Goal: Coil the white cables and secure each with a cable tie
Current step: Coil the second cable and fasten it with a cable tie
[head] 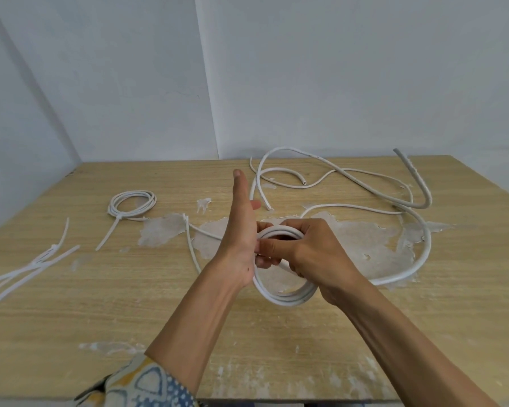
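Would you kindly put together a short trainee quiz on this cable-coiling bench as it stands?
1. True or false: the right hand grips the coil being wound.
2. How many finished, tied coils lie on the table?
3. The spare cable ties lie: (a) near the table's left edge, (b) at its right edge, (c) inside the finished coil.
Key: 1 true; 2 one; 3 a.

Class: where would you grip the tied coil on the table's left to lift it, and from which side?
Probably at the cable tie on the near edge of the coil, from above: it lies flat, and the tie bunches all loops together there.
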